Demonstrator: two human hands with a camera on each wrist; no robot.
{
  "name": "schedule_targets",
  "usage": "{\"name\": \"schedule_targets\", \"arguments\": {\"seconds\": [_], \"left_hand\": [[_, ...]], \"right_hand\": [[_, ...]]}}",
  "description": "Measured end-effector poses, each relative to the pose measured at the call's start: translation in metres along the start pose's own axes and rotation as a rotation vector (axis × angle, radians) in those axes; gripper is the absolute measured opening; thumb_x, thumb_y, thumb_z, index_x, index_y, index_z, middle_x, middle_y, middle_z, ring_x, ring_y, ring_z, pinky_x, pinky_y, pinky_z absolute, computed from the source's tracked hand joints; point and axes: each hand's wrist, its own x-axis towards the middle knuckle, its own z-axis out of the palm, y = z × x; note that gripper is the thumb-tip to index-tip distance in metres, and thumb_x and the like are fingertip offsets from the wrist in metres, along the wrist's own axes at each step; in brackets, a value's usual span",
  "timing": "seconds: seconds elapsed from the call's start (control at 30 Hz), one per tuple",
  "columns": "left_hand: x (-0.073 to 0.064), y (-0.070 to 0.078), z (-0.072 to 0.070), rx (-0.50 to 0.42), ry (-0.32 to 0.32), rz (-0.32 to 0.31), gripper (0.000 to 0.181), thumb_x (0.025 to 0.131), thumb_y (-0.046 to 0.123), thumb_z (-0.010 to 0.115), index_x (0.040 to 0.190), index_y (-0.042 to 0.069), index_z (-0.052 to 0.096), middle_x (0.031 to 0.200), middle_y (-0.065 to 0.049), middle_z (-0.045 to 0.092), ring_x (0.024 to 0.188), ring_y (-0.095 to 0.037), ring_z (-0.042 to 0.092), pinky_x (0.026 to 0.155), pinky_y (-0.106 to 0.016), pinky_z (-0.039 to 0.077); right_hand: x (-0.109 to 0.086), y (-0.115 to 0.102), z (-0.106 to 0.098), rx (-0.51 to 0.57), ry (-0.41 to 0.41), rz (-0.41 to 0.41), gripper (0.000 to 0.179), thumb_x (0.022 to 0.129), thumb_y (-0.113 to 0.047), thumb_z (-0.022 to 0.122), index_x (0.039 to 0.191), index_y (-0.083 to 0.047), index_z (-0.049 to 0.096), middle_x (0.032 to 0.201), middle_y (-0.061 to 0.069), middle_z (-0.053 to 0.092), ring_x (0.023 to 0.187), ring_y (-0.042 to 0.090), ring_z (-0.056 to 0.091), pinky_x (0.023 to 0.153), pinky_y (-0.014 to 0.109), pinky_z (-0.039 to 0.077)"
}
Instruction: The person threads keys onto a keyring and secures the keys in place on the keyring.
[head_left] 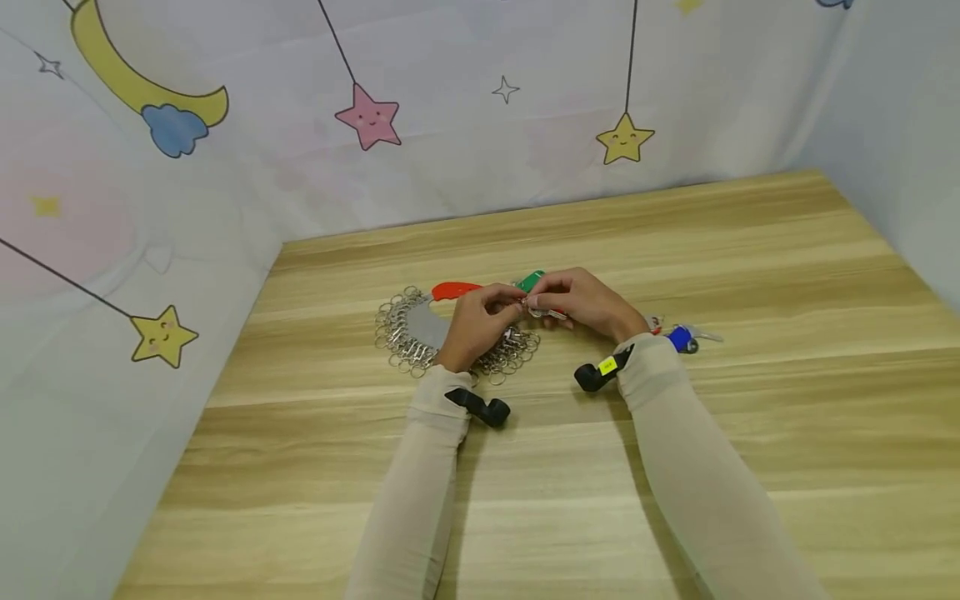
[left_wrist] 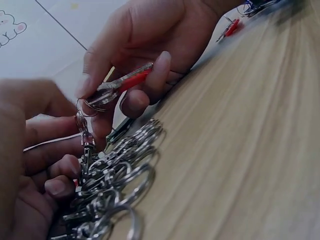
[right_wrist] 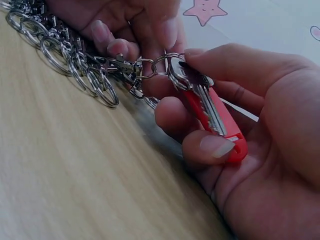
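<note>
My right hand [head_left: 588, 302] holds silver keys [right_wrist: 209, 110] with a red key tag [right_wrist: 227, 122], its thumb on the key heads. A split ring [right_wrist: 160, 65] joins the keys to a small swivel clasp [left_wrist: 87, 140]. My left hand [head_left: 476, 327] pinches at that ring, its fingertips close to the right thumb. Under the left hand lies a grey fan-shaped plate [head_left: 424, 323], edged with several clasps and rings [right_wrist: 55, 52]. The left forearm and hand hide part of it.
A red handle [head_left: 452, 290] lies at the plate's top edge, and a green piece [head_left: 532, 281] lies behind the hands. Right of the right wrist are a blue tag [head_left: 679, 337] and more keys. A printed cloth [head_left: 480, 183] stands behind the wooden table [head_left: 555, 500].
</note>
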Motion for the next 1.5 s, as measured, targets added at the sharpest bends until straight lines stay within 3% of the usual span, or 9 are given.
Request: {"name": "schedule_targets", "arguments": {"seconds": [0.33,0.6,0.9,1.13,1.5], "left_hand": [[-0.002,-0.002,-0.002,-0.025,-0.016,-0.065,0.026,0.091,0.016,0.077,0.116,0.01,0.074,0.095,0.0,0.072,0.083,-0.015,0.066,0.072,-0.033,0.054],[-0.001,0.0,-0.007,-0.004,0.024,-0.044,0.025,0.092,0.017,0.077,0.115,0.01,0.075,0.093,0.001,0.072,0.081,-0.014,0.066,0.071,-0.034,0.054],[-0.002,0.0,-0.007,-0.039,-0.002,-0.063,0.032,0.09,0.014,0.079,0.121,0.011,0.073,0.096,-0.002,0.072,0.083,-0.016,0.067,0.072,-0.033,0.054],[-0.001,-0.002,-0.003,-0.063,-0.006,-0.062,0.027,0.088,0.015,0.08,0.114,0.009,0.075,0.094,-0.002,0.072,0.082,-0.017,0.066,0.072,-0.033,0.054],[0.0,-0.006,0.001,-0.032,-0.026,-0.07,0.025,0.089,0.017,0.08,0.112,0.009,0.075,0.092,0.0,0.071,0.079,-0.016,0.066,0.071,-0.033,0.053]], "right_hand": [[0.003,0.001,0.001,0.046,-0.03,0.003,0.02,0.1,-0.017,0.066,0.111,-0.001,0.066,0.098,0.021,0.066,0.065,0.027,0.059,0.048,0.028,0.041],[0.01,-0.004,-0.001,0.074,-0.015,0.028,0.016,0.099,-0.01,0.067,0.11,0.002,0.066,0.097,0.018,0.069,0.061,0.022,0.057,0.053,0.029,0.047],[0.009,-0.002,-0.002,0.073,-0.02,-0.006,0.016,0.099,-0.01,0.067,0.11,0.002,0.067,0.097,0.019,0.069,0.061,0.023,0.057,0.05,0.028,0.042],[0.006,0.004,-0.005,0.103,-0.019,-0.015,0.015,0.099,-0.009,0.066,0.109,0.002,0.067,0.096,0.02,0.066,0.061,0.023,0.057,0.048,0.027,0.04],[0.002,0.008,-0.006,0.107,-0.004,-0.02,0.014,0.1,-0.009,0.065,0.108,0.002,0.067,0.096,0.02,0.065,0.061,0.024,0.058,0.049,0.026,0.04]]}}
